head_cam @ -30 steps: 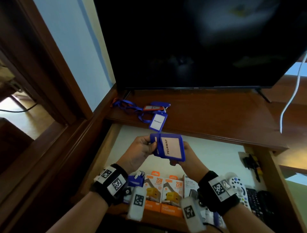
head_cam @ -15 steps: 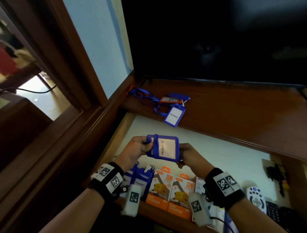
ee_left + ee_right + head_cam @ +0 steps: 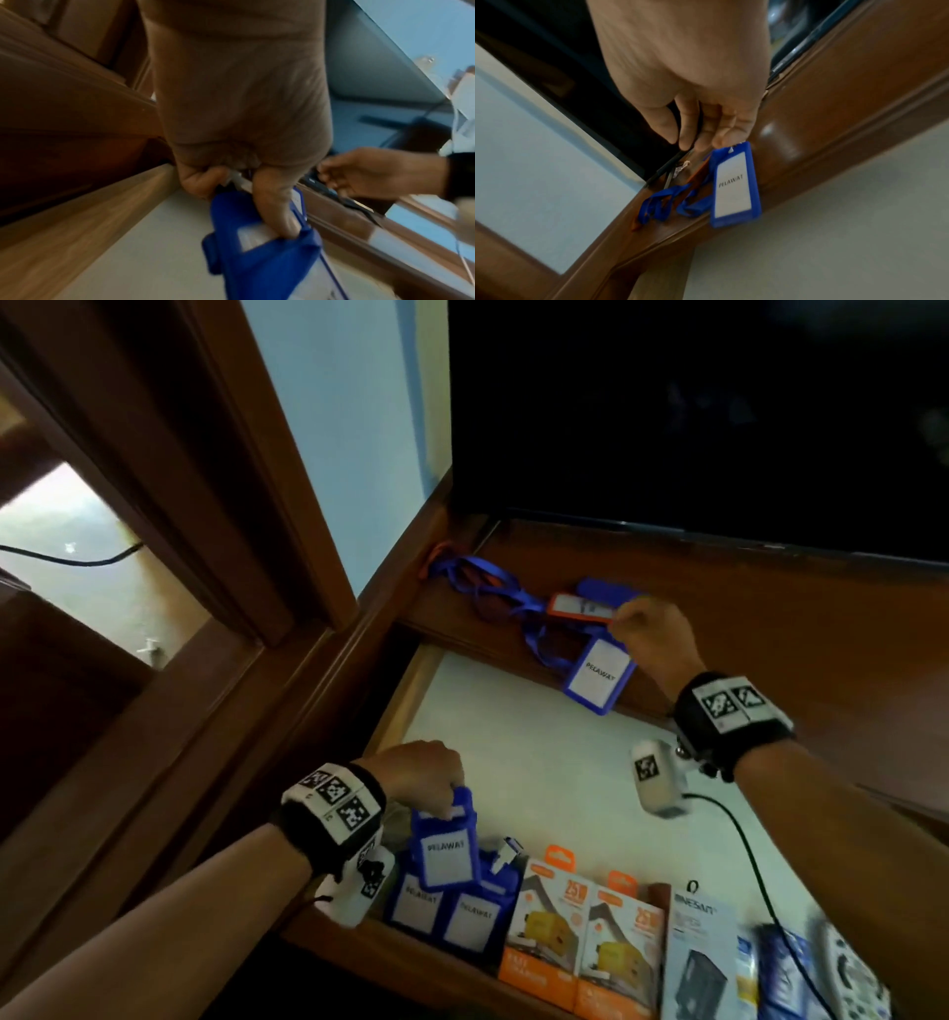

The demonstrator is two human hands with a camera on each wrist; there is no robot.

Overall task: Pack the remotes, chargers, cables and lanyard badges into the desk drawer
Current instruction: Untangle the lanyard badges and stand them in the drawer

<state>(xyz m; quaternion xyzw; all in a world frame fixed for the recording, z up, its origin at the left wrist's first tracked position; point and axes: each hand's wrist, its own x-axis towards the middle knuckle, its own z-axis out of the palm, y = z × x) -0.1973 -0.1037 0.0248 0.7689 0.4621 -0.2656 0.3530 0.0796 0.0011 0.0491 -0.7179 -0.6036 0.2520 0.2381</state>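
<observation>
My left hand point(image 3: 436, 796) pinches the top of a blue "PELAWAT" badge point(image 3: 444, 857) and holds it upright over the front left corner of the open drawer point(image 3: 539, 762). It hangs just above two more blue badges point(image 3: 470, 919) lying there. In the left wrist view my fingers point(image 3: 272, 207) curl round this badge point(image 3: 257, 257). My right hand point(image 3: 629, 618) is up on the desk top, fingertips touching the right end of an orange badge point(image 3: 580, 607). Just below, a blue badge point(image 3: 598, 677) overhangs the desk edge. The right wrist view shows nearly straight fingers point(image 3: 700, 140) at that badge's point(image 3: 734, 186) top.
Tangled blue lanyards point(image 3: 493, 588) trail left along the desk top towards the wall. Two orange charger boxes point(image 3: 580, 937), a grey box point(image 3: 701, 963) and a white remote point(image 3: 852, 978) line the drawer's front. A dark TV point(image 3: 693, 403) stands behind the badges.
Both hands held the blue badge over the drawer before. Now the left hand alone has lowered it to the front left corner, and the right hand has let go and reached up to the desk-top badges.
</observation>
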